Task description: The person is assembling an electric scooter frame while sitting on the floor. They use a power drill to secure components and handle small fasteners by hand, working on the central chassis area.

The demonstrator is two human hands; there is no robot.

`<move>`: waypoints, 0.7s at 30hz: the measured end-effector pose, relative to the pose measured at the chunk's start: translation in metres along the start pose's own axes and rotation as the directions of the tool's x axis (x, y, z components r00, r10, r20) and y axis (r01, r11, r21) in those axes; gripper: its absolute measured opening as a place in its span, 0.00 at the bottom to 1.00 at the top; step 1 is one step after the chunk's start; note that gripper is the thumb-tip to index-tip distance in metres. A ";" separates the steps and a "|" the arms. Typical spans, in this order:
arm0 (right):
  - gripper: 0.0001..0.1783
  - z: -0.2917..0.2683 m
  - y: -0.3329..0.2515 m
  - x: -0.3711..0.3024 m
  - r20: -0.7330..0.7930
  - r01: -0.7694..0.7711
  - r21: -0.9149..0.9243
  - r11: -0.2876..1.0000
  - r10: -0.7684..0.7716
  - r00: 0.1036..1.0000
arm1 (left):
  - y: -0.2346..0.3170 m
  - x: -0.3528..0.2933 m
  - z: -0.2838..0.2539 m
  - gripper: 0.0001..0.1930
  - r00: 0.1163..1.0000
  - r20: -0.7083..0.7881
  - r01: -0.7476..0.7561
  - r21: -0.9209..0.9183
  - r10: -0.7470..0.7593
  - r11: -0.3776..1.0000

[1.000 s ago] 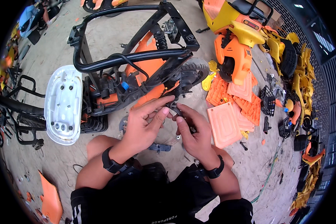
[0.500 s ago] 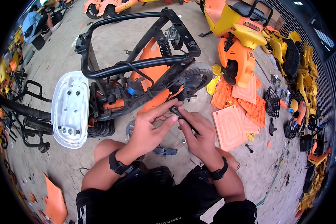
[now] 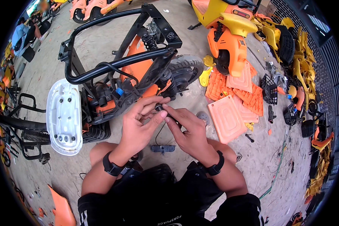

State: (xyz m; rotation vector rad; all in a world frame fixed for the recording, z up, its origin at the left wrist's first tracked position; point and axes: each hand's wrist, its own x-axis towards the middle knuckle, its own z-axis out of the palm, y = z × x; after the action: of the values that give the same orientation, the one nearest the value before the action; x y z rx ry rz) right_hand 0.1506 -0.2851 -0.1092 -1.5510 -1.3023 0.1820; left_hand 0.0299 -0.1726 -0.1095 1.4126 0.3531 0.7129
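Observation:
My left hand (image 3: 136,122) and my right hand (image 3: 189,130) meet in front of me. Their fingertips pinch the round dark end of a black tool (image 3: 158,107), perhaps a socket; most of its body is hidden behind my right fingers. Just beyond them stands a stripped scooter with a black tube frame (image 3: 113,67), a rear shock absorber (image 3: 150,42) and a black wheel (image 3: 188,75). Neither hand touches it. A small dark flat part (image 3: 162,148) lies on the floor below my hands, near a thin cable.
A white oval pan-like cover (image 3: 65,145) with bolts sits at left. Orange panels (image 3: 226,119) lie at right, near a black basket (image 3: 269,88). Beyond stands a yellow-orange scooter (image 3: 231,49); yellow parts (image 3: 303,71) line the wall. Another person (image 3: 22,35) sits far left.
My hands, with the black tool between them, have moved left in the picture. The tool's long body, visible before along my right hand, is now mostly hidden. The whole view has shifted slightly.

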 end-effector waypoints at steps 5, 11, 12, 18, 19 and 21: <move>0.21 0.002 0.004 0.000 -0.038 0.023 -0.028 0.999 -0.024 0.999 | -0.001 0.001 0.001 0.20 1.000 -0.005 -0.009 -0.063 0.009 0.998; 0.20 0.002 0.006 -0.002 -0.031 0.011 -0.061 0.998 -0.013 0.999 | 0.001 0.000 -0.001 0.19 0.998 0.010 -0.058 0.039 0.058 0.998; 0.20 0.003 0.006 -0.002 -0.043 0.021 -0.062 0.998 -0.024 0.999 | -0.001 0.000 0.000 0.19 0.997 0.007 -0.082 0.047 0.081 0.996; 0.17 0.005 0.006 0.000 -0.088 0.038 -0.059 0.998 -0.043 0.995 | 0.002 0.000 0.002 0.18 0.993 -0.002 -0.116 0.086 0.117 0.990; 0.16 0.004 0.004 0.000 -0.084 0.013 -0.036 0.999 -0.016 0.996 | 0.001 0.000 0.002 0.18 0.993 -0.003 -0.113 0.078 0.114 0.991; 0.15 0.004 0.003 0.000 -0.083 0.008 -0.030 1.000 -0.010 0.996 | 0.001 0.000 0.000 0.19 0.992 0.012 -0.126 0.087 0.125 0.988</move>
State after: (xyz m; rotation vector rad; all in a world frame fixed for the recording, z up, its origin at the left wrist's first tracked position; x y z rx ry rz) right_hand 0.1494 -0.2823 -0.1130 -1.5610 -1.2510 0.0919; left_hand 0.0301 -0.1727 -0.1088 1.5303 0.2951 0.8029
